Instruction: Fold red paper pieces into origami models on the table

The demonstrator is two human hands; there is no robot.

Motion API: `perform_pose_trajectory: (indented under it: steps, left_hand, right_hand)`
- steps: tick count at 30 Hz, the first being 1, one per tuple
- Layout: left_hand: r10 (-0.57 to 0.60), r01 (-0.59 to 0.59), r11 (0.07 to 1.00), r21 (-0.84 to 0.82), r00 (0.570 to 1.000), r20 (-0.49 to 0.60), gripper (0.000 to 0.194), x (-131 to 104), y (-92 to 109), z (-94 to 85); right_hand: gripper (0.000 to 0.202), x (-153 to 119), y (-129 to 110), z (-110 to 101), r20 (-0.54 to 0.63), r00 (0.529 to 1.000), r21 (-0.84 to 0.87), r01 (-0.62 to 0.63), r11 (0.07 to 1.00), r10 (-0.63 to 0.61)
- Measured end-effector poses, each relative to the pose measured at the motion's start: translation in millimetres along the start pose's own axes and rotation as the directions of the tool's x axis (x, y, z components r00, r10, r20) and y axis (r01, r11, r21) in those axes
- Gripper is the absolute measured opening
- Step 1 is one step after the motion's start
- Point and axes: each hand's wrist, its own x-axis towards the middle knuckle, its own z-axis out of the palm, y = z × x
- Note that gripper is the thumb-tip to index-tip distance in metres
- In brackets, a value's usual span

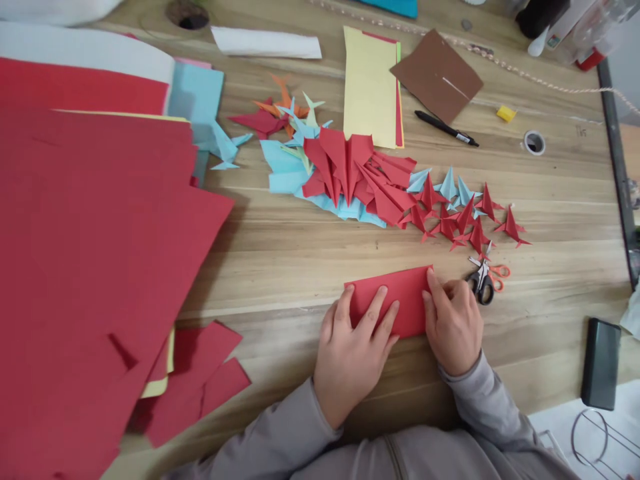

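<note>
A folded red paper sheet (400,291) lies flat on the wooden table (280,267) near its front edge. My left hand (353,350) presses down on the sheet's left part with its fingers spread. My right hand (453,323) rests on the sheet's right edge, with the fingertips pushing along the fold. Neither hand lifts the paper. Small scissors (485,277) with orange handles lie just right of my right hand.
A pile of folded red and blue paper shapes (360,177) fills the table's middle. Large red sheets (90,253) cover the left side. Yellow paper (370,87), brown card (437,75), a black pen (447,129), a tape roll (534,142) and a dark phone (600,363) lie around.
</note>
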Motion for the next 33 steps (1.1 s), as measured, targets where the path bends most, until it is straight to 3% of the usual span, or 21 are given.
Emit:
perform_pose_trajectory:
  steps: [8, 15, 20, 23, 26, 33]
  left_hand:
    - [-0.010, 0.010, 1.000, 0.020, 1.000, 0.006, 0.037, 5, 3, -4.9]
    - [0.024, -0.022, 1.000, 0.022, 0.995, -0.101, 0.032, 15, 11, 0.0]
    - [0.052, -0.053, 0.998, 0.025, 0.999, 0.011, 0.032, 36, 13, 3.5]
    - [0.232, -0.232, 0.973, -0.007, 0.971, 0.060, 0.027, 52, 4, 4.4]
    - [0.417, -0.414, 0.909, -0.050, 0.902, 0.108, 0.029, 64, -7, 7.5]
    - [0.480, -0.480, 0.873, -0.092, 0.877, -0.018, 0.036, 68, -23, 27.9]
  right_hand:
    - [0.038, 9, 2, -2, 0.011, 0.993, -0.046, 0.114, 0.992, -0.113]
    - [0.042, 15, 5, -4, 0.001, 0.982, -0.001, 0.187, 0.982, -0.187]
    - [0.034, 21, 10, -6, 0.042, 0.973, -0.040, 0.229, 0.973, -0.227]
    - [0.034, 25, 14, -8, 0.096, 0.969, -0.053, 0.235, 0.970, -0.230]
    - [0.036, 28, 19, -8, 0.146, 0.965, -0.060, 0.227, 0.972, -0.217]
    - [0.039, 27, 21, -4, 0.135, 0.972, -0.047, 0.199, 0.979, -0.191]
